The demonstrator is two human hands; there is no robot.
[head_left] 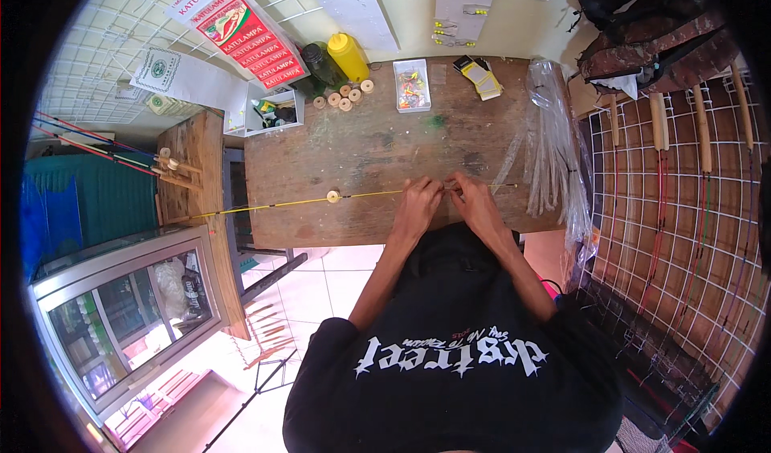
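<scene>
A thin yellow rod (273,205) lies across the wooden table (369,144), running from the left toward the middle, with a small pale spool (332,197) threaded on it. My left hand (419,204) pinches the rod near its right part. My right hand (474,200) grips the same rod just to the right, fingers closed on it. The two hands almost touch. A short dark tip of the rod sticks out beyond my right hand.
At the table's back stand a yellow bottle (348,55), a dark bottle (323,65), several wooden spools (345,95) and a clear box of small parts (412,85). Clear plastic sleeves (554,148) lie at right. A wire rack with rods (683,180) stands right, a glass cabinet (128,308) lower left.
</scene>
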